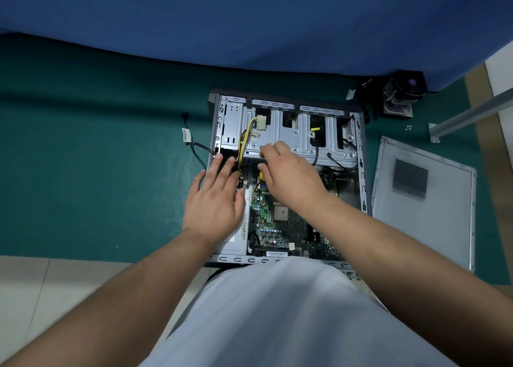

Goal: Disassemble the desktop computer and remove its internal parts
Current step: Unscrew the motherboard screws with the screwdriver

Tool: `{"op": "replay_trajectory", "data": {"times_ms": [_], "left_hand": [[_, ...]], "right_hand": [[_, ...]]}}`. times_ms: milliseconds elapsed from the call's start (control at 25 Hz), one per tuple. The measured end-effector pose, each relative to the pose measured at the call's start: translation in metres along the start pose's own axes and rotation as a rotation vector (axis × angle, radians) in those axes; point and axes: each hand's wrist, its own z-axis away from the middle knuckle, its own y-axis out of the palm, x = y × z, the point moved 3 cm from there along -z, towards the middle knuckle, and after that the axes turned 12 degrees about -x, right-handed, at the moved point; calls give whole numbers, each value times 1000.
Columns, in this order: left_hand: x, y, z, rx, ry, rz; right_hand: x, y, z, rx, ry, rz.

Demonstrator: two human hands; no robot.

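Observation:
An open desktop case [361, 150] lies on its side on the green mat. Its green motherboard [274, 227] shows the bare processor socket [280, 213]. A silver drive cage [288, 141] spans the far half. My left hand [215, 200] lies flat, fingers straight, on the power supply [238, 233] at the case's left, beside the yellow and black cable bundle [244, 139]. My right hand [288, 172] reaches over the board with fingers curled round a yellow-handled tool [261, 175], mostly hidden under the palm.
The removed grey side panel [422, 200] lies right of the case. A cooler with fan [399, 97] sits at the back right, with small screws [408, 127] and a metal rail [472, 116] nearby. A loose black cable [194, 144] trails left. Blue cloth [249, 19] covers the far side.

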Motion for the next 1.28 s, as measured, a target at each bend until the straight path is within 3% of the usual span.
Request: {"op": "replay_trajectory", "data": {"times_ms": [320, 440, 560, 680, 800, 1040, 1280], "left_hand": [[0, -2, 0, 17, -5, 11], [2, -1, 0, 20, -37, 28], [3, 0, -1, 22, -19, 18], [3, 2, 0, 20, -1, 19], [3, 2, -1, 20, 4, 23], [4, 2, -1, 27, 15, 43], [5, 4, -1, 27, -10, 54]], "right_hand": [[-2, 9, 6, 79, 4, 96], [-3, 22, 9, 184, -29, -81], [-5, 33, 9, 256, 70, -327], [-8, 38, 6, 206, 206, -496], [-6, 43, 3, 170, 285, -502], [-11, 38, 1, -23, 238, -312], [-24, 18, 10, -131, 294, -451]]}}
